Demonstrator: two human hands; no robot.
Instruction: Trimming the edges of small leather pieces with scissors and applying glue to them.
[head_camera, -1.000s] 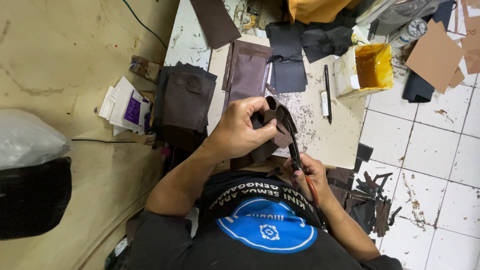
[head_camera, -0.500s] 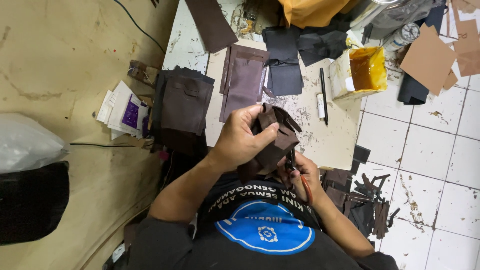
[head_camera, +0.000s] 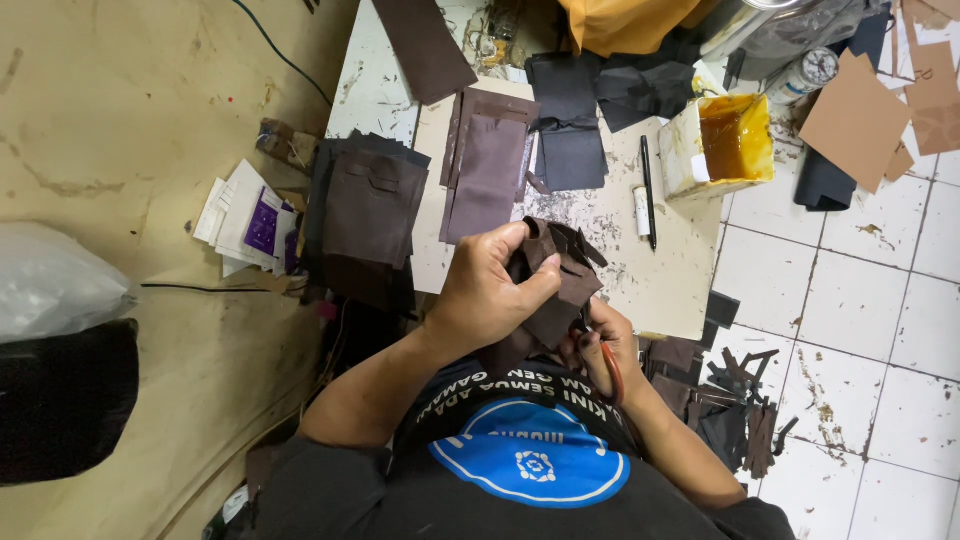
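While unchanged, the left hand (head_camera: 487, 290) still grips the leather piece (head_camera: 553, 280).

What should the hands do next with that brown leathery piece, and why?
Probably a small snip along the edge. The left hand grips the folded brown leather piece above the board, while the right hand holds red-handled scissors just under it, and trimmed scraps lie on the tiles nearby.
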